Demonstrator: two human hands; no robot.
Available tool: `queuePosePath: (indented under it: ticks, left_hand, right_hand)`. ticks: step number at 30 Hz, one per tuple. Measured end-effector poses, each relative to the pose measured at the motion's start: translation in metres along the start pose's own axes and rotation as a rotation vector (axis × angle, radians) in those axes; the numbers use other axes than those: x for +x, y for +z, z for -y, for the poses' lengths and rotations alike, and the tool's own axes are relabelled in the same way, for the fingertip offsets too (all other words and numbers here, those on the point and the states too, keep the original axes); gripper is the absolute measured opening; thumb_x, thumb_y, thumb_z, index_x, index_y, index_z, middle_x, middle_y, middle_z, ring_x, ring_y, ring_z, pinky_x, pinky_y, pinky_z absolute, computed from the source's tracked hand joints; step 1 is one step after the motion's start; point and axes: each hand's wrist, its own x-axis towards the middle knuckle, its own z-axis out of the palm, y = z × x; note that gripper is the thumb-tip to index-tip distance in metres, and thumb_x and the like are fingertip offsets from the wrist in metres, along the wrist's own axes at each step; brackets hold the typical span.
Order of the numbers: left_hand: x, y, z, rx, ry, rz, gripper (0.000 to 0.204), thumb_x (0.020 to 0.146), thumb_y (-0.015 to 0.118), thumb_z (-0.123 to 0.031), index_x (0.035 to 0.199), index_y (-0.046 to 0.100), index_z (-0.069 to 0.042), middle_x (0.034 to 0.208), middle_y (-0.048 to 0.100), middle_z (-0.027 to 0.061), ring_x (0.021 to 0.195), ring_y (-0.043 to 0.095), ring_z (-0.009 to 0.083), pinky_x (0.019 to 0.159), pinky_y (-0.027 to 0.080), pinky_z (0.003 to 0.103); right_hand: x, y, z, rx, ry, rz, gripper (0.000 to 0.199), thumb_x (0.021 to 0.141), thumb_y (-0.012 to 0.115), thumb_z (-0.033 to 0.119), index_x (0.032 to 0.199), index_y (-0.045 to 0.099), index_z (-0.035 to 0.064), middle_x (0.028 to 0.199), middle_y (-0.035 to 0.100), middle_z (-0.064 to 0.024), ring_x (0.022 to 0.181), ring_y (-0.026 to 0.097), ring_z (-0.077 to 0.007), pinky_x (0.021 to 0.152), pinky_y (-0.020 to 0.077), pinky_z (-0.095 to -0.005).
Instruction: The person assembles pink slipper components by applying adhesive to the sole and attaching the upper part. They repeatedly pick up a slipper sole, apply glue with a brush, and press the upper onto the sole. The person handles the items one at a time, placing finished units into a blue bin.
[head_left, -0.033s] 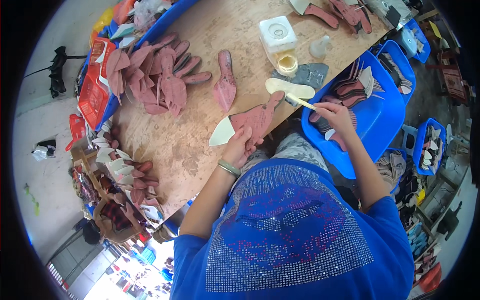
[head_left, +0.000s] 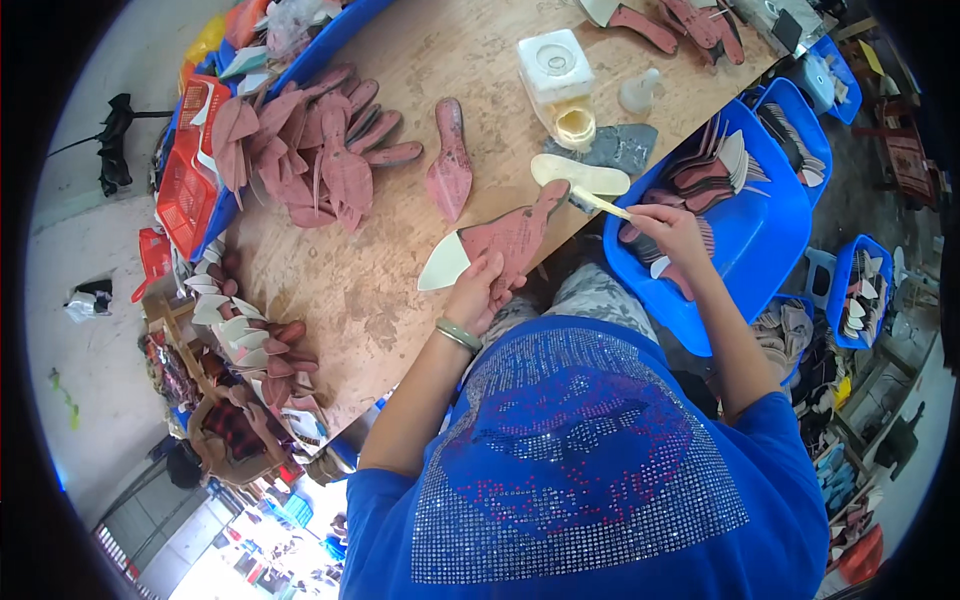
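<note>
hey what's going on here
The person's left grip holds a pinkish sole-shaped piece with a pale pointed end, over the edge of the wooden table. The right grip pinches a pale stick, its tip by the piece's narrow end; whether they touch is unclear. Similar pieces lie heaped to the left.

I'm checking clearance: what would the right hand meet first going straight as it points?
Probably the pink sole piece, at its narrow end, beyond the pale tool in the right hand; depth is unclear.
</note>
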Motion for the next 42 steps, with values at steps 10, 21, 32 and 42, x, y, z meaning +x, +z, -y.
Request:
queuePosePath:
  ticks: [10,21,32,42]
  left_hand:
    - [-0.001,-0.003,0.006,-0.023,-0.012,-0.056,0.027,0.096,0.056,-0.028,0.114,0.054,-0.008,0.093,0.065,0.0038,0.073,0.065,0.014,0.051,0.047,0.019]
    - [0.01,-0.02,0.001,-0.132,-0.073,-0.077,0.018,0.095,0.057,-0.027,0.102,0.058,-0.01,0.082,0.063,0.0031,0.067,0.061,0.0145,0.045,0.04,0.017]
    - [0.01,-0.02,-0.051,0.579,0.212,0.065,0.029,0.095,0.056,-0.021,0.115,0.059,0.0,0.092,0.064,0.0032,0.073,0.058,0.0087,0.059,0.048,0.022]
    - [0.015,-0.019,-0.033,0.791,0.406,0.017,0.027,0.093,0.058,-0.015,0.112,0.06,0.003,0.081,0.063,0.0038,0.067,0.058,0.0097,0.061,0.049,0.025]
  right_hand:
    - [0.002,0.035,-0.01,-0.178,-0.269,0.136,0.023,0.083,0.069,0.014,0.103,0.071,0.0037,0.084,0.071,-0.0034,0.076,0.06,-0.0059,0.069,0.0476,-0.0218]
    - [0.058,0.023,-0.048,-0.41,-0.143,-0.059,0.028,0.079,0.069,0.033,0.096,0.073,0.0112,0.079,0.069,-0.0157,0.069,0.067,-0.0252,0.067,0.0513,-0.0344]
    - [0.104,0.039,-0.044,-0.798,-0.402,-0.091,0.026,0.081,0.063,0.031,0.093,0.073,0.011,0.084,0.068,-0.0166,0.076,0.066,-0.0321,0.07,0.0526,-0.0394]
    - [0.046,0.068,0.006,-0.551,-0.468,0.146,0.021,0.08,0.068,0.031,0.089,0.074,0.0138,0.07,0.067,-0.0129,0.063,0.064,-0.0304,0.06,0.0511,-0.0379]
